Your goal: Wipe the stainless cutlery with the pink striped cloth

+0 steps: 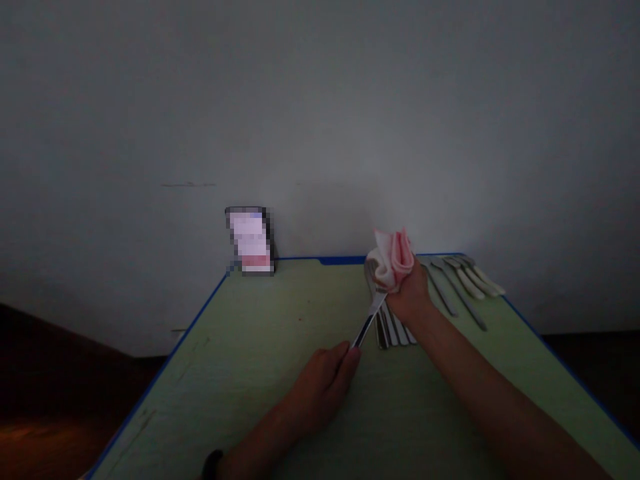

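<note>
My left hand (325,383) is closed on the handle end of a metal utensil (369,320), which slants up to the right. My right hand (409,293) grips a pink and white cloth (393,259) bunched around the utensil's upper end. Just beneath it, several more pieces of cutlery (395,330) lie side by side on the green table (260,333).
Another row of cutlery (463,280), some with pale handles, lies at the table's far right corner. A small upright card or screen (250,241) stands at the far left edge against a grey wall. The table has a blue rim. Dark floor lies at both sides.
</note>
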`<action>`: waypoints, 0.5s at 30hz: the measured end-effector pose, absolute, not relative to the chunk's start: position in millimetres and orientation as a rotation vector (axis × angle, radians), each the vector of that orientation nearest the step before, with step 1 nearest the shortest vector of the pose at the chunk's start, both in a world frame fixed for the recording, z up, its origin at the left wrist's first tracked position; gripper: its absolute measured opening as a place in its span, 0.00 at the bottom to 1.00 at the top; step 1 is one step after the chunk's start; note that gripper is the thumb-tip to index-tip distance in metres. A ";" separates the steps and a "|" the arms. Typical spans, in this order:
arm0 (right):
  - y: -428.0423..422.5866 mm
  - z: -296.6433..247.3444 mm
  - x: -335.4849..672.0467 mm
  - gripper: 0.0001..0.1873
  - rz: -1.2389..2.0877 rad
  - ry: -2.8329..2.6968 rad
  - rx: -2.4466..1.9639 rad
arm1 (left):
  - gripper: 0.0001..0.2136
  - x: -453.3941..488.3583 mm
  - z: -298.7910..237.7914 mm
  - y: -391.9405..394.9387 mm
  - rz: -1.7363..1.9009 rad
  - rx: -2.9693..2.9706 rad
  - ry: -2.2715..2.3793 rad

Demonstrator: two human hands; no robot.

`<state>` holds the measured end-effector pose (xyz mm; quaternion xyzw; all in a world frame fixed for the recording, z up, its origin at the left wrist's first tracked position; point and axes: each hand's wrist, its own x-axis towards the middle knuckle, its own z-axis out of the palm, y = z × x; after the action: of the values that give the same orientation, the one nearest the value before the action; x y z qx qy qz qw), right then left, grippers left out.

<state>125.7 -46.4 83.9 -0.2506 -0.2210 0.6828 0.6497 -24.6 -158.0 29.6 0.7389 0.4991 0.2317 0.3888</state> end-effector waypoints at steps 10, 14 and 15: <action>-59.1 63.7 97.5 0.20 1.437 -0.495 -0.652 | 0.18 -27.4 28.5 -158.8 0.586 1.801 1.209; -70.7 53.0 82.5 0.21 1.503 -0.522 -0.693 | 0.18 -26.8 25.7 -155.6 0.629 1.725 1.214; -73.4 49.4 78.8 0.21 1.513 -0.534 -0.711 | 0.18 -26.5 25.4 -154.5 0.643 1.713 1.227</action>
<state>78.8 -73.4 49.4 -0.3116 -0.2341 0.6630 0.6391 -26.5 -154.5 25.4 0.6936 0.4969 0.2603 0.4520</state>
